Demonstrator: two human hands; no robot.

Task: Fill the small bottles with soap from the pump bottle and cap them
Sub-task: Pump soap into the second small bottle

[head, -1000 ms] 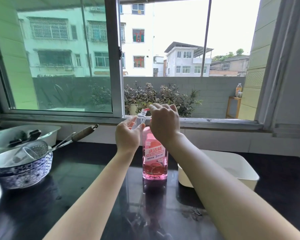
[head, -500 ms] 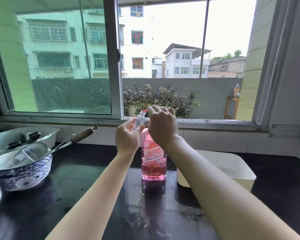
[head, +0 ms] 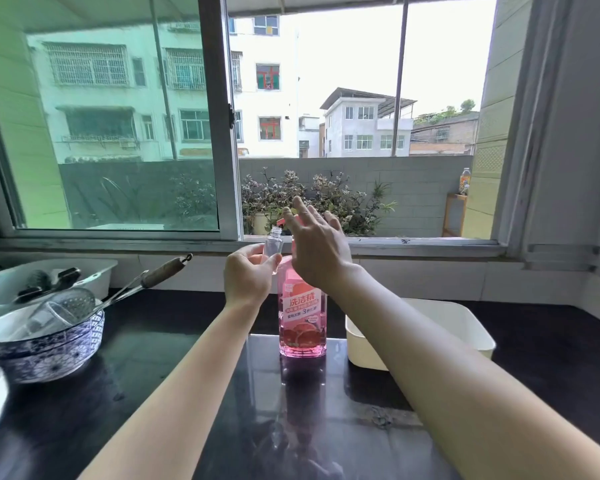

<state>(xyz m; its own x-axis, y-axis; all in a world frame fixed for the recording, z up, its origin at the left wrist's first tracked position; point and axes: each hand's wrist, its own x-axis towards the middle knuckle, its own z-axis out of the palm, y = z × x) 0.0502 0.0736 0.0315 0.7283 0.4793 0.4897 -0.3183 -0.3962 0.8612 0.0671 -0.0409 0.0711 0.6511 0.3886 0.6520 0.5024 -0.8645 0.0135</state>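
Note:
A pink pump bottle (head: 302,317) of dish soap stands upright on the dark counter (head: 174,368), in the middle. My left hand (head: 248,277) grips a small clear bottle (head: 273,242), uncapped, its open neck just under the pump's pink spout. My right hand (head: 317,247) hovers over the pump head with fingers spread and lifted, the palm still on or just above it. The pump head itself is mostly hidden behind that hand.
A white plastic tub (head: 465,327) sits right of the pump bottle. At the left stands a blue-patterned bowl (head: 49,355) holding a glass and a strainer with a wooden handle (head: 163,270); a white basket (head: 94,271) is behind it. The window sill (head: 413,245) runs along the back.
My right hand's fingers have opened and lifted from a closed press on the pump head. The left hand still holds the small bottle at the spout.

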